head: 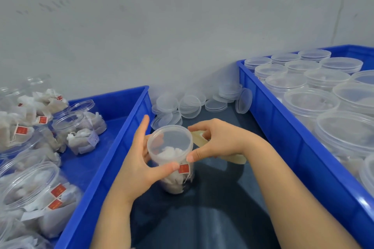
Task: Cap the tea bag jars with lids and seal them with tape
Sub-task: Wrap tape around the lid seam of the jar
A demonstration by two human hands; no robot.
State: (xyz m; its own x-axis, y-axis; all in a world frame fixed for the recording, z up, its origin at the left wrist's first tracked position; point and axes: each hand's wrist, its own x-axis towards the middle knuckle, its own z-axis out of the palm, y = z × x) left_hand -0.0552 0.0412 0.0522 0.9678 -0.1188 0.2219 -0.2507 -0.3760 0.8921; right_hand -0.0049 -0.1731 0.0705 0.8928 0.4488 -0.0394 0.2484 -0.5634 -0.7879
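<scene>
Lidded jar (172, 159) of tea bags stands on the counter (214, 210) between two jar-filled blue crates (129, 125). The left hand (139, 161) grips it; the right hand (219, 141) holds, seemingly, a tape roll (199, 137) at its rim. Loose lids (189, 106) lie behind.

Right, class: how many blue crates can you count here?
2: the left crate holds open tea bag jars; the right crate holds lidded jars. More may lie out of frame.

We see through one head-worn camera, looking forward and down at close range onto a dark table (218, 208). The left hand (141, 159) and right hand (218, 141) meet at the jar (170, 147) mid-frame. The left blue crate (113, 159) and right blue crate (283, 133) run off the sides, with a grey wall (162, 26) above.
</scene>
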